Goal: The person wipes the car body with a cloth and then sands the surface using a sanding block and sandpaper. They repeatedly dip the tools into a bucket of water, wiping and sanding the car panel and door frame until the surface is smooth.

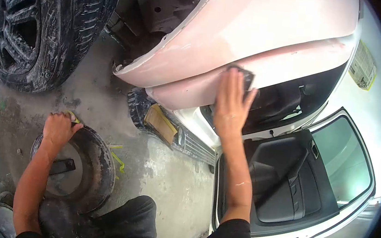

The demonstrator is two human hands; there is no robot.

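Observation:
My right hand (231,102) lies along the edge of the pinkish-white car panel (208,37), fingers stretched. Beneath the fingers and beside the thumb shows a dark sanding pad (248,79), held against the panel. My left hand (59,129) is closed over the rim of a dark, scuffed bucket (103,156). A bit of something yellow (73,117) peeks out by its fingers; I cannot make out what it is. Inside the bucket sits a black block (62,166) in greyish water.
A dusty tyre with its wheel (65,27) is at the upper left. The open car door (285,185) is at the right. A tan block (160,123) rests on the dark sill below the panel. Yellow tape strips (118,160) lie on the concrete floor (166,177).

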